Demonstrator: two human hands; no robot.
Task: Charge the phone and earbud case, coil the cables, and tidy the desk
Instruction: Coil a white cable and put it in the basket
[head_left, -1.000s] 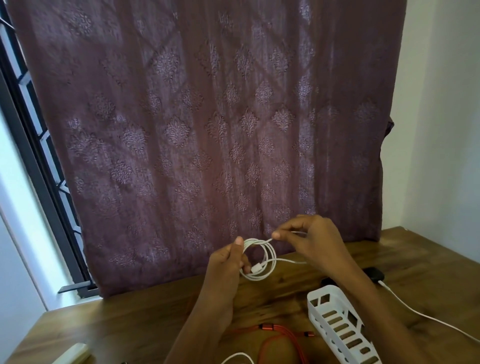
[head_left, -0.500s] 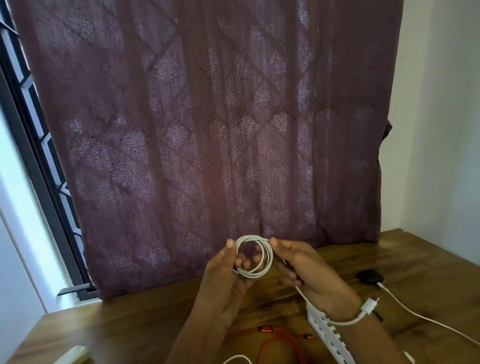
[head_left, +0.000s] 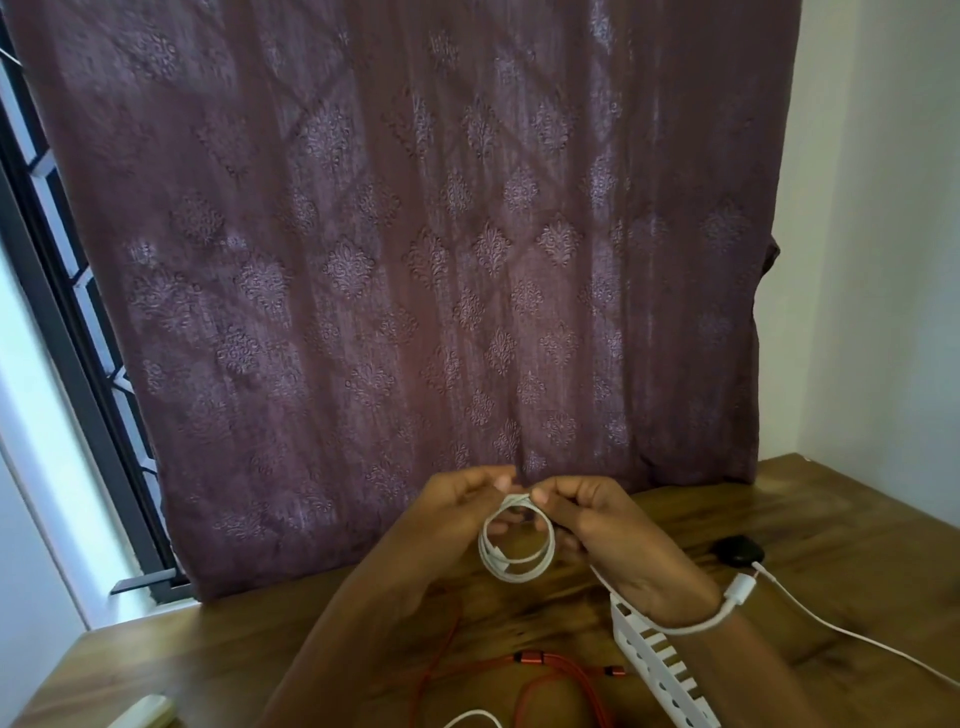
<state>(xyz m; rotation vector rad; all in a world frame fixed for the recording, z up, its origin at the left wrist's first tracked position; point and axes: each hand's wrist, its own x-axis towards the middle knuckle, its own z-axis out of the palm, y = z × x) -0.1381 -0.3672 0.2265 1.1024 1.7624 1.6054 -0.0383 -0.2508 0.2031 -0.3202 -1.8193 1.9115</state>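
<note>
Both my hands hold a small coil of white cable (head_left: 515, 564) in the air above the wooden desk (head_left: 831, 525). My left hand (head_left: 457, 506) pinches the top of the coil from the left. My right hand (head_left: 608, 525) pinches it from the right. The cable's loose end runs under my right wrist, and its white plug (head_left: 737, 592) hangs at the wrist's right side. A black earbud case (head_left: 737, 552) lies on the desk to the right with another white cable (head_left: 841, 634) plugged into it. No phone is in view.
A white slotted plastic basket (head_left: 660, 670) stands below my right forearm. An orange-red cable (head_left: 524, 670) sprawls on the desk near the front edge, beside a loop of white cable (head_left: 472, 717). A pale object (head_left: 143, 712) lies at the front left. A maroon curtain (head_left: 415, 260) hangs behind the desk.
The coil has dropped lower and my hands have closed together at its top. My right hand has shifted its hold from the coil's side to its top.
</note>
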